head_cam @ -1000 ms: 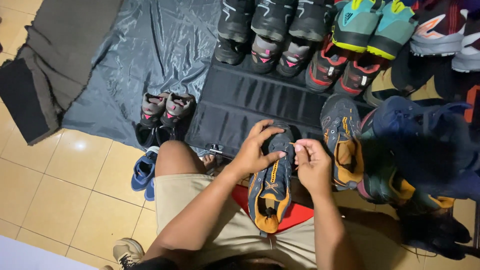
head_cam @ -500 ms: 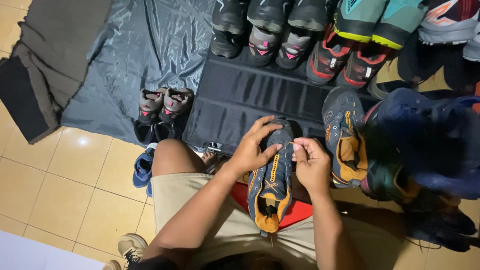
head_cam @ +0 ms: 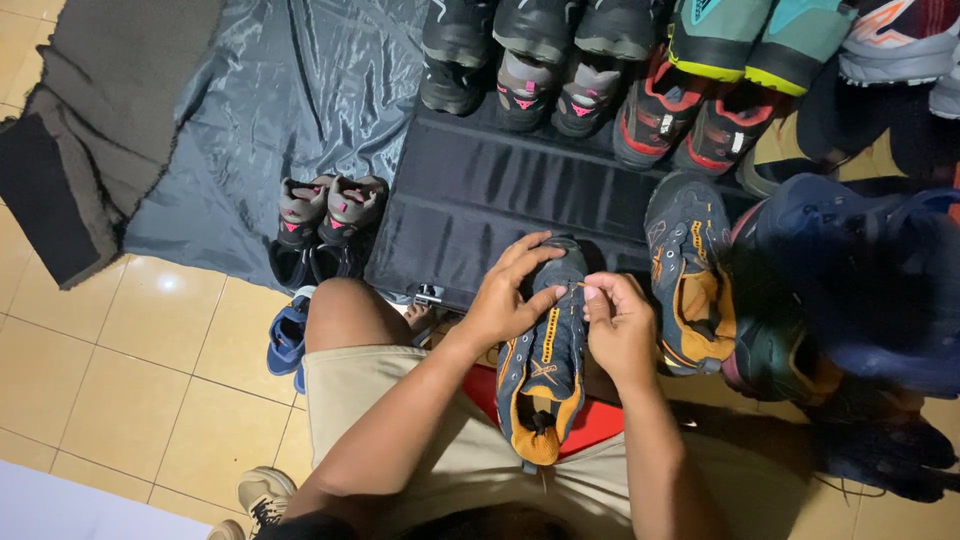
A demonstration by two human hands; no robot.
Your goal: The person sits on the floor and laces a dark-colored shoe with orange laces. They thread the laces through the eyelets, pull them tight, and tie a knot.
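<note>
At nine to eleven o'clock a grey felt cloth [head_cam: 95,120] lies folded on the tiled floor [head_cam: 120,400], overlapping a shiny grey sheet [head_cam: 290,110]. On that sheet's lower edge stands one small pair of grey shoes with pink marks [head_cam: 322,222], two in all, toes toward the camera. Just below it, at eight o'clock, one blue sandal [head_cam: 288,338] pokes out beside the person's bare knee. A black ribbed mat [head_cam: 480,200] fills the centre.

Along twelve to two o'clock runs a row of shoes [head_cam: 620,70]: about four dark ones, two red-and-black, two teal with yellow soles, then more cut off by the edge.

At the centre, the dark blue shoe with orange lining [head_cam: 545,370] rests on the lap, toe away. The left hand [head_cam: 505,295] lies fingers spread over its toe and side, pressing on it. The right hand [head_cam: 620,325] is pinched together on a thin lace at the shoe's top edge. Its matching shoe [head_cam: 690,270] lies at three o'clock, just beside a blue bag [head_cam: 860,280].
</note>
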